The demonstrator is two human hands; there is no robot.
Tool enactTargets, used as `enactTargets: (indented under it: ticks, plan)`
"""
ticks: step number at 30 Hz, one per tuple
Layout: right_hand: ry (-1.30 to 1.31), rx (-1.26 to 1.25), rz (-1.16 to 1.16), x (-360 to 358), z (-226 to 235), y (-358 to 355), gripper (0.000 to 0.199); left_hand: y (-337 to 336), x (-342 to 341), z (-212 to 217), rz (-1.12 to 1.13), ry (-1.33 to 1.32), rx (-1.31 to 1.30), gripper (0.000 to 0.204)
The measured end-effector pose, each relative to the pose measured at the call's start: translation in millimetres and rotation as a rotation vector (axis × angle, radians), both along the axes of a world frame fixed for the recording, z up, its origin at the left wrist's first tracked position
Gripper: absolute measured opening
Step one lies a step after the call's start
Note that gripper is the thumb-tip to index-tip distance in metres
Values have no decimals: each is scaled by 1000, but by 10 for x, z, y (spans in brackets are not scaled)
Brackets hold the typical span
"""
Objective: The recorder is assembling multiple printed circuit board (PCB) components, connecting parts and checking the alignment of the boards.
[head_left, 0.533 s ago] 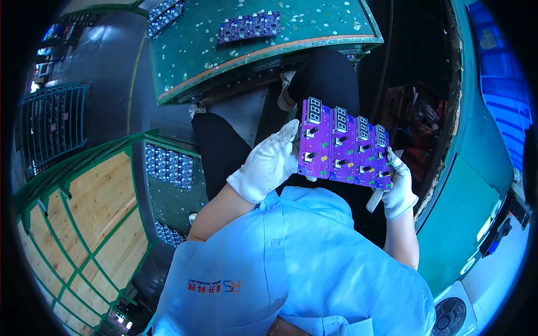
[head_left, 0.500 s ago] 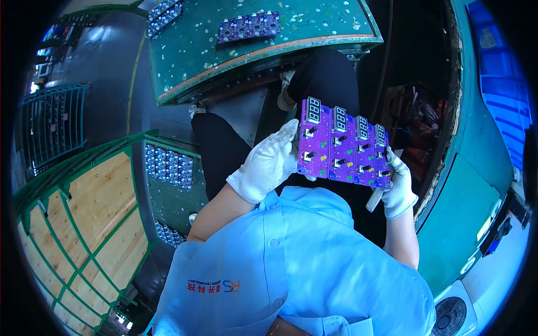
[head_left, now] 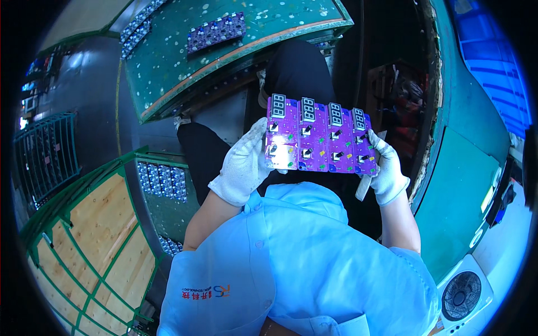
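Note:
A purple circuit board panel (head_left: 314, 143) is held up above my lap. Along its far edge runs a row of digit displays, with black knob shafts and small yellow and green parts below them. My left hand (head_left: 242, 162), in a white knit glove, grips the panel's left edge; some of its fingers are hidden beneath. On the right edge my gloved right hand (head_left: 388, 171) is closed, its thumb near the corner. A pale flat strip (head_left: 363, 188) sticks out under that hand; I cannot make out what it is. Glare whitens the panel's lower left part.
Another purple circuit board panel (head_left: 217, 32) lies on the green worktable (head_left: 280, 22) ahead. More boards (head_left: 162, 182) sit on a green surface at the left, beside a green-framed wooden panel (head_left: 103, 218). A green cabinet (head_left: 465, 185) and a fan (head_left: 464, 294) stand at the right.
Both hands and the panel have shifted left in the view, and the panel has turned to sit more level, with glare now on its left part. The surroundings have shifted too.

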State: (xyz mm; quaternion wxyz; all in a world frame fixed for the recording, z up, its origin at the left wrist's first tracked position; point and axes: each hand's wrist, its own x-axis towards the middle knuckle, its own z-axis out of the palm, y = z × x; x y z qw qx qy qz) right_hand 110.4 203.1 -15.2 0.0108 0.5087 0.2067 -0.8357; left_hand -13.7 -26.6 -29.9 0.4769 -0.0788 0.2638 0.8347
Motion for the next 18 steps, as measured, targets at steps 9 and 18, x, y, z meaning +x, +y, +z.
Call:
enactTargets:
  ticks: [9,18]
  plan:
    - [41,89,21,104,-168,26,27,102,9,118,39,58,-154,26]
    - [146,113,62,92,-86,6,32,27,41,3,59,315,-271,30]
